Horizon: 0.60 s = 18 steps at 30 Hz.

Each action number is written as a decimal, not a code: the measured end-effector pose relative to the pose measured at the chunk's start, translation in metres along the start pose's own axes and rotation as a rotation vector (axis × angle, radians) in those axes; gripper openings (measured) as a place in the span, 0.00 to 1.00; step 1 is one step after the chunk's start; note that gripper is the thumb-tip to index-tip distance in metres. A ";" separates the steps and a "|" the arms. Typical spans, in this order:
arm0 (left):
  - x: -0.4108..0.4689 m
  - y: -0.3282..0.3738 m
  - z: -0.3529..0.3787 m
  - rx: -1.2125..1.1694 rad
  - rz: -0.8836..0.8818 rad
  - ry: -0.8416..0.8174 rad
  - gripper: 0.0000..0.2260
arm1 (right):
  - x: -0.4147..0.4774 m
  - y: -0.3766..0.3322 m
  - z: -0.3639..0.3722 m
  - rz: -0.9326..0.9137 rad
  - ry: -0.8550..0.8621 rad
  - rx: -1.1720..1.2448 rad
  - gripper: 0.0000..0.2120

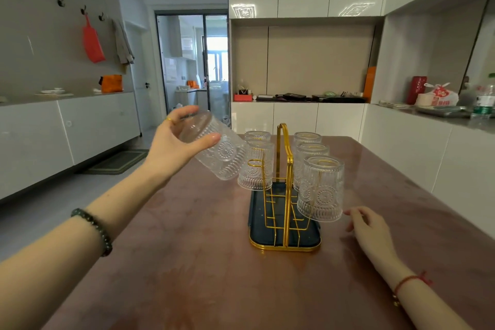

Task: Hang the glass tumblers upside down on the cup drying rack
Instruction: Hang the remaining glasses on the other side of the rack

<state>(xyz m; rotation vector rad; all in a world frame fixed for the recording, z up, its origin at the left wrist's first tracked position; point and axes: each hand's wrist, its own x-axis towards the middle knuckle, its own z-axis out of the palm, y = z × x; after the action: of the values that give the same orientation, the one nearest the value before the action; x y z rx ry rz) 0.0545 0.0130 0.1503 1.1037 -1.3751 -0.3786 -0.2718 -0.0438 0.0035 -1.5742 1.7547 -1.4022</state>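
Note:
A gold wire cup drying rack [283,158] with a dark tray base [257,225] stands on the brown table. Several embossed glass tumblers hang upside down on it: three on the right side, the nearest [322,190] largest in view, and two on the left, the nearer [256,166] beside an empty front-left peg [256,162]. My left hand [176,142] grips another tumbler [217,150] by its base, tilted with the mouth pointing down-right, just left of that peg. My right hand [372,233] rests on the table to the right of the rack, fingers apart, holding nothing.
The brown table [187,262] stretches toward me. White cabinets and a counter with bottles and bags [439,96] run along the right. A low cabinet [53,131] lines the left wall, and a doorway [192,67] opens behind.

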 end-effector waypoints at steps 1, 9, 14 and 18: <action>0.000 0.002 0.007 0.015 0.011 -0.027 0.27 | 0.000 0.000 0.000 -0.001 0.004 0.000 0.12; 0.005 0.019 0.051 0.219 0.079 -0.225 0.24 | -0.001 -0.001 -0.001 -0.001 -0.006 0.013 0.12; 0.005 0.013 0.065 0.373 0.097 -0.338 0.30 | -0.001 -0.003 -0.002 0.002 -0.028 0.045 0.12; 0.001 0.002 0.071 0.390 0.050 -0.396 0.33 | -0.001 -0.003 -0.002 0.009 -0.030 0.026 0.12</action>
<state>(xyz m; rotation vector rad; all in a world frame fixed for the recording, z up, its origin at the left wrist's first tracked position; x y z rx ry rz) -0.0096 -0.0148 0.1403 1.3566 -1.8796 -0.3091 -0.2712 -0.0421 0.0069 -1.5633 1.7179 -1.3848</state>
